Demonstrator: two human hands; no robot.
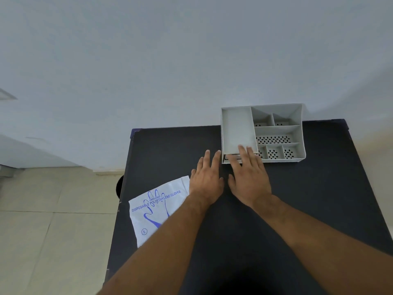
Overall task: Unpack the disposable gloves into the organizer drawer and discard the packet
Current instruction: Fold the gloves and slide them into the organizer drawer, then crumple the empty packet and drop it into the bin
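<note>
A white packet printed "Disposable Polyethylene Gloves" in blue lies flat at the table's left edge, partly under my left forearm. A grey organizer with several compartments stands at the far right of the table; its drawer front shows at its lower left corner. My left hand hovers flat, fingers spread, between the packet and the organizer, holding nothing. My right hand reaches forward, fingers extended over the organizer's near left corner and drawer front. Whether the fingertips touch the drawer I cannot tell.
The black table stands against a pale wall. Beige floor tiles lie to the left. A dark round object peeks out beside the table's left edge.
</note>
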